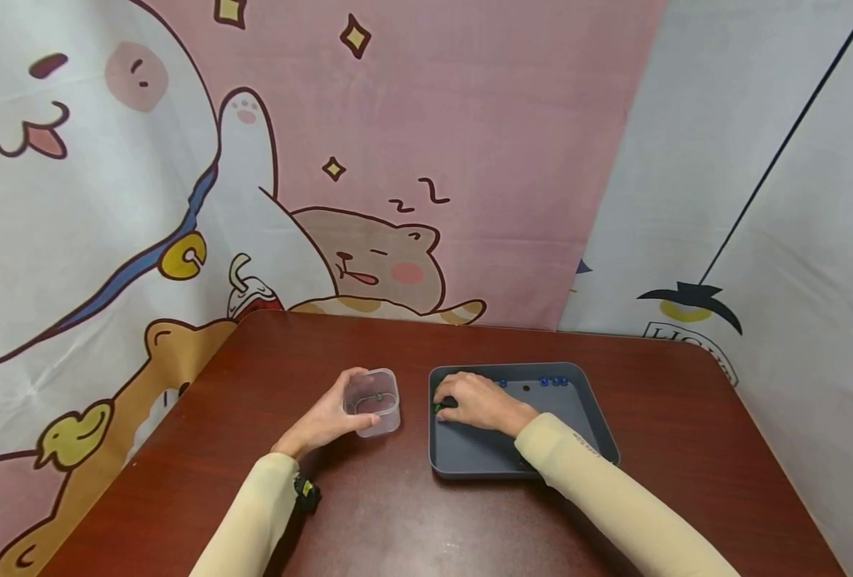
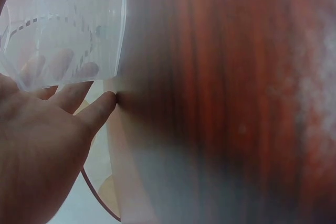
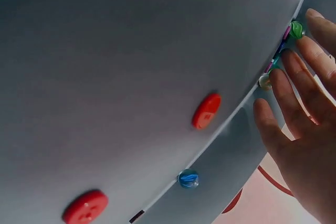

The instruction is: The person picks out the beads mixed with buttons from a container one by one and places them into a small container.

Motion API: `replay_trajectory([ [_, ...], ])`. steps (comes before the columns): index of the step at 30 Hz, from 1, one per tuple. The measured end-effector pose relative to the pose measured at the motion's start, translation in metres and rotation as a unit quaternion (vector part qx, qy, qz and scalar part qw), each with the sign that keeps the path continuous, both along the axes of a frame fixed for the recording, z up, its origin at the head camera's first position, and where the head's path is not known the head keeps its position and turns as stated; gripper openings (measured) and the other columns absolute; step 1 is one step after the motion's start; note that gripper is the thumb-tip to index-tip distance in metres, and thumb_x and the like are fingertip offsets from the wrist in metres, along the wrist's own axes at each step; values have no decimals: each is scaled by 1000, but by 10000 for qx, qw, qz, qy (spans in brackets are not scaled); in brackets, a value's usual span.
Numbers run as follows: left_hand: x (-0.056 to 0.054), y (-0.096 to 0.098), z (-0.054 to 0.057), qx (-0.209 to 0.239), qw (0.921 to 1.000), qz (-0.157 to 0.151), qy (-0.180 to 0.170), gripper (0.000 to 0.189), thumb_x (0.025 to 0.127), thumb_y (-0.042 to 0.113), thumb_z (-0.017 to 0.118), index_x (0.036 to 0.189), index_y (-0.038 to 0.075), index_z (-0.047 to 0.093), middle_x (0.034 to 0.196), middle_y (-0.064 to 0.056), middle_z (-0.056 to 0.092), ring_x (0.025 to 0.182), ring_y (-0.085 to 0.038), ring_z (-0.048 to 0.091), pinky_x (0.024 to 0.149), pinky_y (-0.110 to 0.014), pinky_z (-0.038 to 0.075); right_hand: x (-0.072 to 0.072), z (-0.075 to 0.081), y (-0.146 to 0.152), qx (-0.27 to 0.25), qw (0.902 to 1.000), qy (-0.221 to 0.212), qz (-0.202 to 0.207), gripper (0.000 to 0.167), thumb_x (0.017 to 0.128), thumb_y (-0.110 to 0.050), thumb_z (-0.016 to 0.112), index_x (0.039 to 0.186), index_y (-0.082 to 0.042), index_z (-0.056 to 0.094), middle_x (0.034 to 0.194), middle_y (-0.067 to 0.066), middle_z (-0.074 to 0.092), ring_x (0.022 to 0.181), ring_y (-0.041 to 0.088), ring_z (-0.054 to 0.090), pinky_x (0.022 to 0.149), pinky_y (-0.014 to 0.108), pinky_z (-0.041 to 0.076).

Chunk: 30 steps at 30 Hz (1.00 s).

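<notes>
My left hand (image 1: 329, 418) grips a clear plastic container (image 1: 390, 419) over the wood table, thumb at the near side and fingers at the far side. A thin ring with dark dashes shows through its walls in the left wrist view. Inside the grey tray (image 1: 484, 463), my right hand (image 1: 480, 401) reaches to the left wall. Its fingers spread around a green marble (image 3: 297, 29), and one fingertip appears to touch it. Small colourful pieces and a pale marble (image 3: 264, 81) lie by the same wall, partly hidden by the fingers.
Two red buttons (image 3: 206, 110) lie on the tray floor, and a blue marble (image 3: 188, 178) sits by the wall. Several small blue pieces (image 1: 554, 381) line the tray's far side, near a dark round piece (image 1: 526, 389). A printed cloth (image 1: 513, 160) hangs behind the table (image 1: 398, 521).
</notes>
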<state>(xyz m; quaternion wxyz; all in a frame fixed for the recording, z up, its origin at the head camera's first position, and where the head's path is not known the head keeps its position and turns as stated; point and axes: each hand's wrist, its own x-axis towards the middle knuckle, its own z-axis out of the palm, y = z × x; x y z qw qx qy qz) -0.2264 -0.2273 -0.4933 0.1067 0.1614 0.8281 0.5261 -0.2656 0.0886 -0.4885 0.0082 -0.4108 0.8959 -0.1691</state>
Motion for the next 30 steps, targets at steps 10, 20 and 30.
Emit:
replay_trajectory([
  [10,1,0,-1,-25,10000,36,-44,81,87,24,85,150,15,34,154,-13,45,136,-34,49,110,-57,37,-1,-3,-4,31,9997,218,55,19,95,-26,78,110,-15,78,110,-1,72,105,17,67,91,38,54],
  [20,-1,2,1,23,10000,0,-61,82,87,21,85,151,14,34,155,-15,45,137,-34,48,110,-57,37,0,1,-1,-11,9995,296,58,15,96,-21,76,109,-13,78,109,0,72,102,17,67,88,37,55],
  [30,-2,0,-1,-102,9999,17,-38,83,87,26,86,150,15,33,154,-12,45,137,-31,49,110,-54,38,3,13,10,-465,9984,-263,-188,18,98,-21,75,115,-15,76,117,-1,70,109,17,67,93,39,54],
])
